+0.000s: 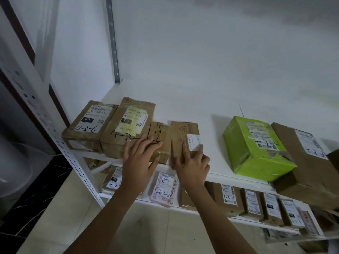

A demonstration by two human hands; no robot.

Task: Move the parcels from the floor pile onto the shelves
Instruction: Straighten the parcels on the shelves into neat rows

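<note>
Both forearms reach up from the bottom of the view. The left hand (pixel 140 158) lies flat across the front of two parcels, fingers straight and spread. Its fingertips sit on the small taped box (pixel 162 131) marked 4-2-5 and on the yellow-label box (pixel 128 123) beside it, so no real grip, just a palm on top.

Same deal with the right hand (pixel 192 164). It presses down on the flat parcel (pixel 183 133) with the fingers stretched out over its white sticker and the thumb along the left edge. That grip isn't closed round anything either.

The flat parcel is on the top shelf (pixel 211 116) at the front edge, just right of the taped box. Far left there's another box (pixel 88 123) marked 4-2-6, touching the yellow-label one. Off to the right, well apart, a green parcel (pixel 253 149) leans against a big brown box (pixel 310 162).

The shelf below holds a row of labelled parcels, including a pink one (pixel 163 189). Below that is tiled floor (pixel 156 233).
</note>
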